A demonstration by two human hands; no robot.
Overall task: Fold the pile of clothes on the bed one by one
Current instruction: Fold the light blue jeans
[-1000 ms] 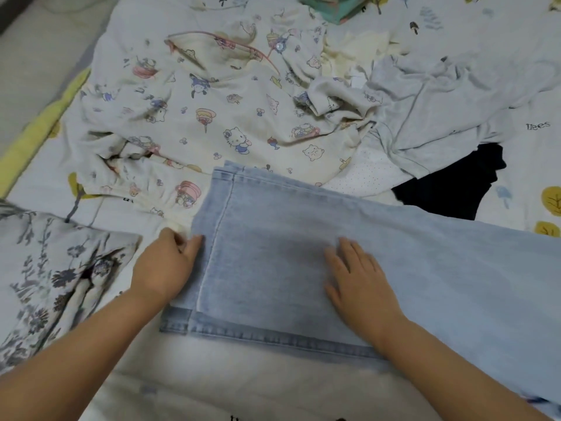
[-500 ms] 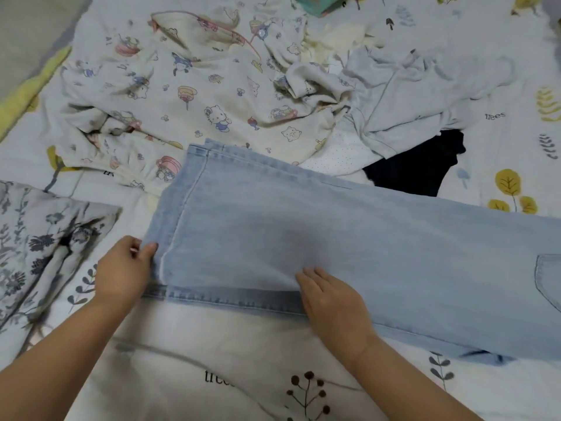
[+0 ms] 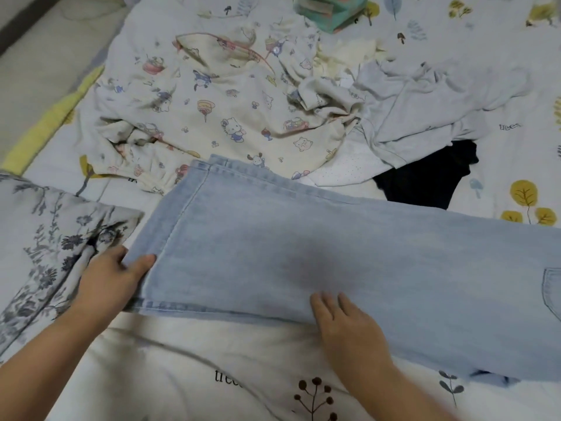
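From the head camera, the light blue jeans (image 3: 318,256) lie flat across the bed sheet (image 3: 188,369), legs stacked, hem end to the left. The left hand (image 3: 112,278) pinches the hem corner, thumb on top of the denim, where half a second ago it sat lower at the same edge. The right hand (image 3: 346,323) lies flat with straight fingers on the near edge, further right along the leg than before. Behind the jeans wait the cartoon-print garment (image 3: 218,117), a grey top (image 3: 425,104) and a black piece (image 3: 425,177). A floral cloth (image 3: 39,238) sits left.
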